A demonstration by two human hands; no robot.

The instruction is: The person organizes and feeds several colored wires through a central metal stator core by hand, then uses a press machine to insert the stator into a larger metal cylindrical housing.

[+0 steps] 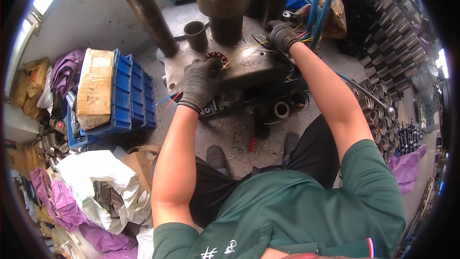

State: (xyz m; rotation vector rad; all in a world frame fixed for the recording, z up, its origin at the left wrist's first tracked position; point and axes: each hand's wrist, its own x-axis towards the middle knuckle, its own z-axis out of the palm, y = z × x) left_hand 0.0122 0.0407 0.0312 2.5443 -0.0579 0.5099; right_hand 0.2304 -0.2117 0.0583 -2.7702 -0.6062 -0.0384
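Observation:
My left hand (199, 84), in a dark grey work glove, is closed around a motor stator (216, 57), a small ring with reddish-brown windings. It is held over the near left part of the press's metal bed (254, 60). Blue and red wires (171, 99) stick out beside the left wrist. A thin yellow wire (247, 48) runs from the stator to my right hand (282, 34), also gloved, whose curled fingers close at the wire's end. The fingertips are partly hidden. Thin tools lie beside that hand on the bed.
A steel sleeve (195, 36) stands on the bed beside the thick press ram (223, 7), between steel columns (146, 12). Blue crates (122, 93) with a cardboard box (96, 88) are at left. Stacked metal cylinders (390, 43) line the right. Blue pipes (321, 9) rise behind my right hand.

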